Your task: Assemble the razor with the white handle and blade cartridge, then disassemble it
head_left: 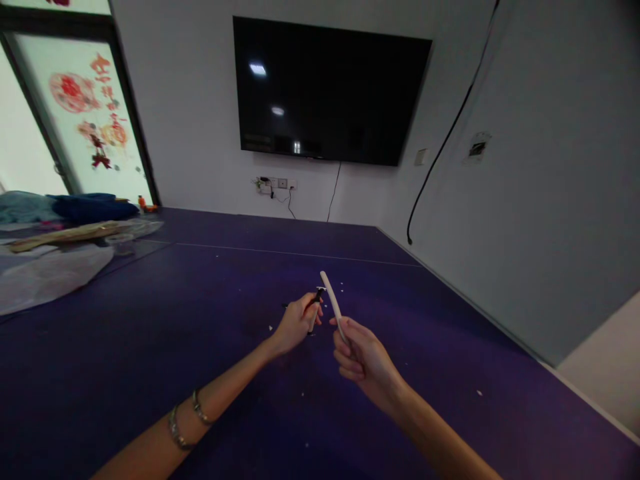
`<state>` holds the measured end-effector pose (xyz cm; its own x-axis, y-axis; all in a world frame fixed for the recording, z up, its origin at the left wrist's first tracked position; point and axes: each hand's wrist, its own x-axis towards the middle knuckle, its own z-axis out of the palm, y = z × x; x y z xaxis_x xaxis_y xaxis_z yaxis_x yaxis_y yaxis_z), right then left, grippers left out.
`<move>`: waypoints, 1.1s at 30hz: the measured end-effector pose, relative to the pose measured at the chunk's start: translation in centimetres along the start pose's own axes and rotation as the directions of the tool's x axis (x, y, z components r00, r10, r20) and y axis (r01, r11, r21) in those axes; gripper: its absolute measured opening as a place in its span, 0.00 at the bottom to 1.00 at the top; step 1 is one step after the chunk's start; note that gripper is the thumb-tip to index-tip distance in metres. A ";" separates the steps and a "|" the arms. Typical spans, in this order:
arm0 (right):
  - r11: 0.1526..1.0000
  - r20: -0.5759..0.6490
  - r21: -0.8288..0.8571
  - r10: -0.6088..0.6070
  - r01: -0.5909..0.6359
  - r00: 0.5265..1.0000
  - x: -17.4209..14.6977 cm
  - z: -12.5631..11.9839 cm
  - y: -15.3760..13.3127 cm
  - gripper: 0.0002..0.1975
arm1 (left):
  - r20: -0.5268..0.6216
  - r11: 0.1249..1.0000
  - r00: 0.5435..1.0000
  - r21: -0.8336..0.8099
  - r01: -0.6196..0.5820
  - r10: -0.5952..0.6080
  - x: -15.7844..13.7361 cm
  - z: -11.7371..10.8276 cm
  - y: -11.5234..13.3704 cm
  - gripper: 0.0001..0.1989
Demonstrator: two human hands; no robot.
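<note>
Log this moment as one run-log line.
left hand: grips small dark tool | right hand: holds white stick upright-tilted | tool tip at stick | white shavings on purple table
</note>
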<state>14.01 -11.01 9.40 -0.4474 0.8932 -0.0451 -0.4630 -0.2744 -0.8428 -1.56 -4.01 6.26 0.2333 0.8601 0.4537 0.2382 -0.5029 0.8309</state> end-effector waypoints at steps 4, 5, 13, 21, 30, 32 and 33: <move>0.997 -0.055 0.041 0.063 -0.061 0.996 -0.8 0.4 1.7 0.13 | -0.027 1.000 1.000 0.019 0.015 -0.015 0.0 -0.2 0.3 0.10; 0.996 -0.074 0.048 0.075 -0.072 0.994 -1.1 0.4 2.1 0.14 | -0.034 1.000 0.999 0.022 0.011 -0.010 0.0 -0.2 0.4 0.10; 0.994 -0.094 0.110 0.018 -0.008 0.995 -0.9 1.5 2.4 0.15 | -0.013 1.000 1.000 0.000 0.020 -0.020 -0.2 0.0 0.9 0.10; 0.981 -0.082 0.191 0.036 -0.020 0.996 -1.1 1.8 3.6 0.14 | -0.034 1.000 0.999 0.012 -0.025 0.025 -0.3 0.2 1.1 0.09; 0.978 -0.082 0.210 0.034 -0.016 0.996 -0.6 1.9 4.2 0.14 | -0.027 0.999 0.999 0.022 -0.030 0.030 -0.4 0.4 1.0 0.10; 0.977 -0.074 0.213 0.044 -0.027 0.996 -0.7 2.1 4.1 0.14 | -0.028 0.999 0.999 0.026 -0.020 0.020 -0.4 0.4 1.1 0.10; 0.976 -0.069 0.216 0.043 -0.027 0.997 -0.7 2.2 4.0 0.14 | -0.026 0.999 1.000 0.029 -0.015 0.016 -0.4 0.4 1.2 0.09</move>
<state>10.79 -13.53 7.24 -0.4132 0.9030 -0.1176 -0.6050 -0.3687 -0.7057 -1.04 -4.99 6.92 0.2122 0.8541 0.4749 0.2622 -0.5179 0.8143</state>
